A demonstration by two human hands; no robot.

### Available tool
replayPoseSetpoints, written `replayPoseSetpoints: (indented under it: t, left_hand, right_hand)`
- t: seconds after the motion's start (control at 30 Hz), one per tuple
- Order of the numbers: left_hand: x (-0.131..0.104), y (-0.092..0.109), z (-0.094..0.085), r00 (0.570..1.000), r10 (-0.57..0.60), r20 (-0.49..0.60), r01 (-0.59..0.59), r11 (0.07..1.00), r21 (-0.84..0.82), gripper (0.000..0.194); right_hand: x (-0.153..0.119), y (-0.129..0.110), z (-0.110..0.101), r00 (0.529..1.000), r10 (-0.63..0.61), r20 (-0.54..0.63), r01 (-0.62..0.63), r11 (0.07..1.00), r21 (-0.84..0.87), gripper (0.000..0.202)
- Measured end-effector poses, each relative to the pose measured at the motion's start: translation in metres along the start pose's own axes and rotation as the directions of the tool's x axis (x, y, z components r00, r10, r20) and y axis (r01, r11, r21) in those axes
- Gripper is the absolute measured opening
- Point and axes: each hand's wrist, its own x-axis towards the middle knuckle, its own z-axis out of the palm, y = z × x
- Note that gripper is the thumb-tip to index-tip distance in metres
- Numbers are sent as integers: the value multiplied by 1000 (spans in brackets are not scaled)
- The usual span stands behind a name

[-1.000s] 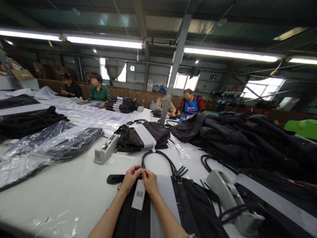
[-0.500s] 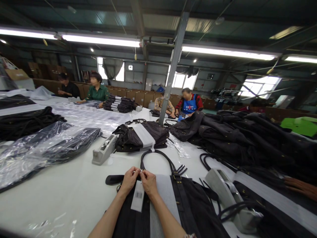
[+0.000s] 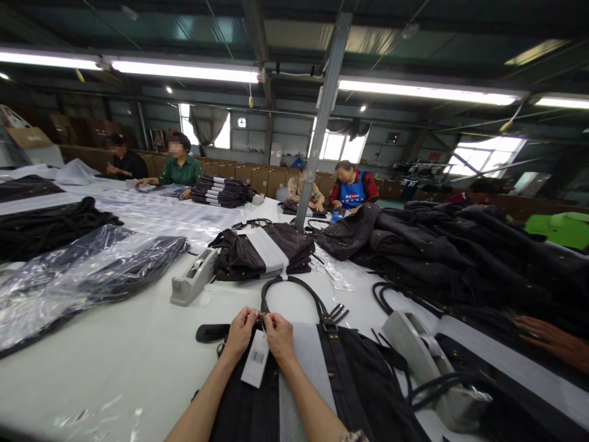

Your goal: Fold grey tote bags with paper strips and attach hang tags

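Note:
A black handbag (image 3: 361, 374) lies flat before me, a pale paper strip (image 3: 307, 362) running down its front. Its looped handle (image 3: 313, 293) stretches away over the white table. At the handle's left base, my left hand (image 3: 243, 331) and my right hand (image 3: 278, 334) pinch close together, fingertips nearly touching. Between them is the thin string of a white hang tag (image 3: 256, 361) with a barcode; the string itself is mostly hidden by my fingers. The tag dangles below my hands against the bag.
Grey tape dispensers stand at left (image 3: 196, 276) and right (image 3: 421, 356). Stacked bags (image 3: 230, 255) lie beyond, plastic-wrapped ones (image 3: 115, 270) to the left, a dark heap (image 3: 437, 252) to the right. A co-worker's hand (image 3: 552, 341) rests at far right. A metal post (image 3: 317, 135) rises ahead.
The hang tag has tilted and shifted slightly up and to the left. My hands stay at the handle base with small finger movements. The co-worker's hand at right reaches further in.

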Motion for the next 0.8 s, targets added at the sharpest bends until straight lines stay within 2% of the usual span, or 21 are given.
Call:
replayPoseSetpoints:
  t: [0.13, 0.3, 0.37, 0.47, 0.57, 0.7, 0.77, 0.8]
  left_hand:
    - [-3, 4, -1, 999, -17, 32, 19, 997, -69, 37]
    - [-9, 9, -8, 971, -115, 211, 128, 990, -52, 29]
    - [-12, 10, -10, 966, -138, 218, 158, 984, -77, 28]
    - [-15, 10, -12, 974, -158, 161, 188, 962, -196, 29]
    - [-15, 7, -15, 972, -202, 117, 232, 902, -365, 32]
    - [-13, 4, -21, 961, -261, 86, 262, 778, -571, 30]
    - [-13, 3, -24, 957, -282, 71, 260, 723, -640, 24]
    - [-13, 2, -25, 955, -291, 61, 255, 699, -668, 21]
  right_hand:
    - [3, 3, 1, 1000, 18, -13, -19, 1000, -5, 32]
    - [5, 3, -1, 1000, 9, 15, -9, 1000, -20, 29]
    - [3, 1, -5, 998, -16, 54, 17, 1000, -15, 29]
    - [-5, -3, -15, 983, -90, 162, 88, 996, 16, 27]
    - [-16, -3, -28, 931, -240, 275, 233, 971, 59, 32]
    - [-26, 1, -38, 819, -434, 375, 423, 899, 116, 49]
    - [-26, -1, -39, 789, -470, 396, 489, 870, 61, 49]
    - [-25, -3, -38, 792, -464, 398, 508, 861, -7, 45]
